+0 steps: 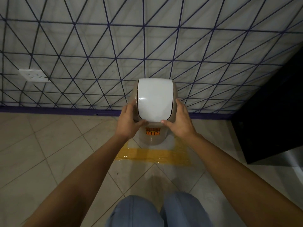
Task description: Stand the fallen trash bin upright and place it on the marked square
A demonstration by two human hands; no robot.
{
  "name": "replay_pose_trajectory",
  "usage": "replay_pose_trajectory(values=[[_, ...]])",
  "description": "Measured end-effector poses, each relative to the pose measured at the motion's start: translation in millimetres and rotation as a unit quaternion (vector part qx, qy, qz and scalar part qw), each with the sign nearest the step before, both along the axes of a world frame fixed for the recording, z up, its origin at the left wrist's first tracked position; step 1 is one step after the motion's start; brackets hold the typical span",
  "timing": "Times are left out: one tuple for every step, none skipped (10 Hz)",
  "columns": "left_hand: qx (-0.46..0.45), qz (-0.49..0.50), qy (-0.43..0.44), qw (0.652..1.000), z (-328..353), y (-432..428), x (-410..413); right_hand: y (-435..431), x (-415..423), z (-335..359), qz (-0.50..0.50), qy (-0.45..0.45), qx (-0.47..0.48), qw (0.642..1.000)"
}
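Observation:
A beige trash bin [152, 138] with a white swing lid [155, 99] and an orange "BIN" label stands upright near the wall. Its base sits inside the yellow taped square [154, 155] on the floor, whose front strip shows below the bin. My left hand [129, 122] grips the left side of the lid rim, thumb on the front edge. On the opposite side, my right hand [179, 122] holds the rim the same way. The bin hides the back of the square.
A white wall with a purple line grid and purple skirting [49, 110] is right behind the bin. A white socket plate [33, 75] is on the wall at left. A dark cabinet [270, 120] stands at right. My knees in blue jeans [157, 210] are at the bottom.

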State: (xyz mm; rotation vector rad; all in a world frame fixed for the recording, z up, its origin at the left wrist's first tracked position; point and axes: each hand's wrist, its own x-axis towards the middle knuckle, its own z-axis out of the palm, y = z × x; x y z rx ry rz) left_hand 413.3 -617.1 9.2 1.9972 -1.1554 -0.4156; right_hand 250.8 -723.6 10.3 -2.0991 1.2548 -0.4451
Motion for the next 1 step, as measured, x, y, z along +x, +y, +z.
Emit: replay_pose_trajectory(values=[[0.002,-0.004,-0.008,1.000,21.5,4.2,-10.6,7.8,-3.9,18.2,0.000,0.000,-0.009,1.000]])
